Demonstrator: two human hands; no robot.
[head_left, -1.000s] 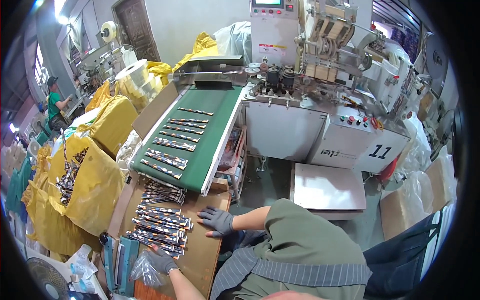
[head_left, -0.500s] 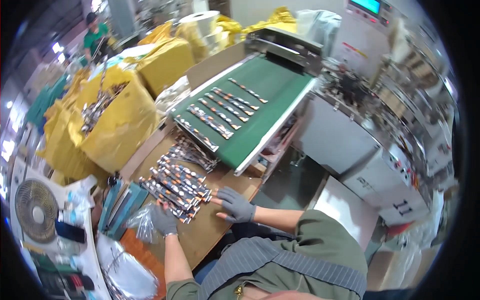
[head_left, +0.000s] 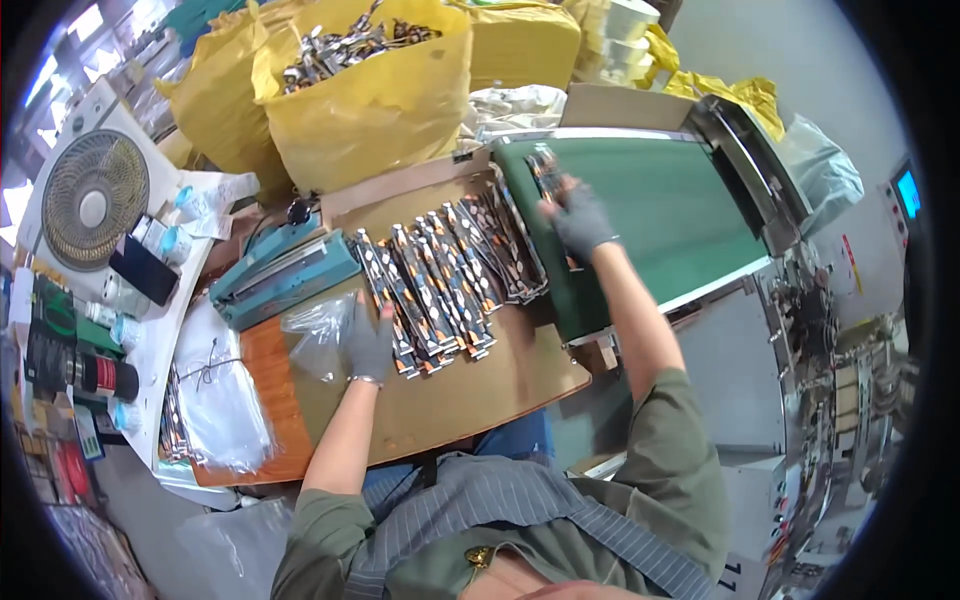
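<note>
- Right hand (head_left: 583,225) moved from bench (head_left: 272,362) to packets (head_left: 543,172) on belt (head_left: 670,200); blurred, we can't tell grip.
- Left hand (head_left: 368,345) released, beside packet row (head_left: 432,285).

Free to pass over the bare right stretch of the flat green conveyor belt (head_left: 670,205), up to the raised dark metal housing (head_left: 755,175) at its far end. Hemmed in behind by an upright brown cardboard panel (head_left: 630,108); edged in front by a pale metal rail (head_left: 722,281), with a bare forearm (head_left: 638,320) across it. Blocked near the belt's left end by the grey-gloved right hand (head_left: 580,218). Open, too, over the flat brown cardboard sheet (head_left: 490,390), in front of the slim patterned sachets (head_left: 435,290) — tight at left, between grey-gloved left hand (head_left: 368,345), crumpled clear plastic bag (head_left: 320,335) and long teal metal device (head_left: 285,275). Obstructed behind the sachets by a low cardboard wall (head_left: 395,192), then a bulging yellow sack (head_left: 370,125).
</note>
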